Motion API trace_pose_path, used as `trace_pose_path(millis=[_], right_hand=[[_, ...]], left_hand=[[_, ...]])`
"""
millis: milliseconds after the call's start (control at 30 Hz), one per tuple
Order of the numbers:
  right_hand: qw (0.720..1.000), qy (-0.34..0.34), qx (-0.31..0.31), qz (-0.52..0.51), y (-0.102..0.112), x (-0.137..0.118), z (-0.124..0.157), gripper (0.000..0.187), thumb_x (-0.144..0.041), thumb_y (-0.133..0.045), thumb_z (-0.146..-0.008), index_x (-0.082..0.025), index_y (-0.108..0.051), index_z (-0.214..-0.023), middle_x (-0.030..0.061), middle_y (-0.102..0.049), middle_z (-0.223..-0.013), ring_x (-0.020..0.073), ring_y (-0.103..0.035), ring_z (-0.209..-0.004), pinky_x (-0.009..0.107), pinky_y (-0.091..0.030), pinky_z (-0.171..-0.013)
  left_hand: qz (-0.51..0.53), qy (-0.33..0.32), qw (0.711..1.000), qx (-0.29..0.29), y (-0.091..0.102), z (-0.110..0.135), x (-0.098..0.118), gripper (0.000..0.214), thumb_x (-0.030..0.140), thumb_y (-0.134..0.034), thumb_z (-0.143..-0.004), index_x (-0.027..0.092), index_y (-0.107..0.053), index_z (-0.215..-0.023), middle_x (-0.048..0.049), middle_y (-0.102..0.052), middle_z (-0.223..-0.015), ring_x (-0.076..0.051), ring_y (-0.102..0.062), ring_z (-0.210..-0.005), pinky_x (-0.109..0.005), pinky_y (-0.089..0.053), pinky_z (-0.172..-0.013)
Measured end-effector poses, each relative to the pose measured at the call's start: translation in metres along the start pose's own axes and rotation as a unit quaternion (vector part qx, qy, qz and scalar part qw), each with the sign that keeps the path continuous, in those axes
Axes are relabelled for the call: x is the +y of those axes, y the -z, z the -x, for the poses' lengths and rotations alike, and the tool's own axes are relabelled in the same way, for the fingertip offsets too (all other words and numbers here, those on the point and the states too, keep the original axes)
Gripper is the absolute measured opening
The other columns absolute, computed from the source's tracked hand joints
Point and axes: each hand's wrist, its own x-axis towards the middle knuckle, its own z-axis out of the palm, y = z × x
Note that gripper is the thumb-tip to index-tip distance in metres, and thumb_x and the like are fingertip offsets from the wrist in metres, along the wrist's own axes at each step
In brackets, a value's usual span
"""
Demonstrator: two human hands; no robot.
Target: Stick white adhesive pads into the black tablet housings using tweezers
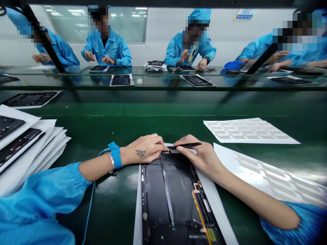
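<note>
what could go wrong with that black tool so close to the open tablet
The black pointed tool in the right hand could slip at the top edge of the open tablet housing and scratch or tear something there. The exposed orange flex strip might catch on the right forearm. The cord of the blue wrist strap could snag and pull loose.

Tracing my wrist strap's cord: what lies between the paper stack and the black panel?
In the head view, the left forearm, its blue wrist strap and the strap's cord, over the green mat.
</note>
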Motion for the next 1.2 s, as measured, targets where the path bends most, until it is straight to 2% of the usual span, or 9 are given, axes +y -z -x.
trace_pose_path(millis=[267,400,600,767,900,1067,1200], right_hand=[[1.000,-0.005,0.018,0.019,-0.003,0.001,0.002,0.025,-0.038,-0.054,-0.096,-0.020,-0.071,-0.089,0.0069,-0.073,-0.087,0.0203,-0.070,-0.081,0.032,-0.056,-0.073],[1.000,0.027,0.003,0.004,0.001,0.000,0.003,0.023,-0.035,-0.054,-0.096,-0.020,-0.071,-0.090,0.0062,-0.072,-0.085,0.0193,-0.070,-0.080,0.031,-0.056,-0.072],[0.994,0.102,0.023,0.032,0.018,-0.001,0.018,0.011,-0.024,-0.057,-0.095,-0.023,-0.067,-0.099,0.0059,-0.071,-0.085,0.0204,-0.066,-0.081,0.034,-0.055,-0.071],[0.981,0.175,-0.009,0.081,0.020,0.001,0.028,0.018,-0.015,-0.058,-0.093,-0.022,-0.064,-0.109,0.0064,-0.070,-0.086,0.0224,-0.064,-0.085,0.038,-0.055,-0.073],[0.975,0.189,-0.025,0.117,0.018,0.002,0.028,0.020,-0.013,-0.059,-0.092,-0.021,-0.063,-0.111,0.0065,-0.070,-0.085,0.0227,-0.063,-0.087,0.038,-0.056,-0.073],[0.966,0.219,-0.014,0.137,0.019,-0.003,0.029,0.023,-0.008,-0.059,-0.090,-0.021,-0.064,-0.109,0.0055,-0.071,-0.083,0.0221,-0.065,-0.085,0.037,-0.057,-0.074],[0.968,0.209,-0.028,0.138,0.020,-0.004,0.029,0.022,-0.011,-0.058,-0.091,-0.023,-0.066,-0.107,0.0051,-0.072,-0.084,0.0224,-0.066,-0.084,0.038,-0.058,-0.075]], left_hand=[[-0.003,0.004,1.000,-0.010,0.003,0.000,0.001,0.028,0.013,-0.040,-0.098,0.013,-0.065,-0.110,-0.0090,-0.066,-0.102,-0.018,-0.058,-0.092,-0.029,-0.050,-0.081],[-0.010,0.003,1.000,-0.019,0.003,-0.001,0.002,0.026,0.013,-0.040,-0.098,0.013,-0.064,-0.108,-0.0090,-0.066,-0.106,-0.018,-0.057,-0.094,-0.030,-0.049,-0.082],[-0.006,0.001,0.999,-0.046,0.004,-0.003,0.003,0.025,0.014,-0.040,-0.098,0.013,-0.060,-0.113,-0.0089,-0.065,-0.110,-0.020,-0.055,-0.095,-0.032,-0.049,-0.084],[-0.010,0.022,0.997,-0.079,0.006,-0.006,0.006,0.027,0.012,-0.042,-0.096,0.015,-0.057,-0.118,-0.0088,-0.060,-0.114,-0.021,-0.051,-0.097,-0.033,-0.048,-0.084],[-0.005,0.031,0.995,-0.096,0.006,-0.008,0.007,0.028,0.011,-0.043,-0.094,0.017,-0.058,-0.117,-0.0082,-0.059,-0.115,-0.021,-0.050,-0.097,-0.033,-0.047,-0.086],[0.004,0.036,0.995,-0.092,0.006,-0.007,0.006,0.027,0.013,-0.043,-0.096,0.017,-0.058,-0.118,-0.0078,-0.059,-0.113,-0.021,-0.050,-0.097,-0.033,-0.047,-0.085],[0.004,0.031,0.996,-0.083,0.007,-0.007,0.006,0.028,0.013,-0.043,-0.095,0.016,-0.059,-0.118,-0.0083,-0.060,-0.112,-0.020,-0.051,-0.096,-0.032,-0.048,-0.085]])
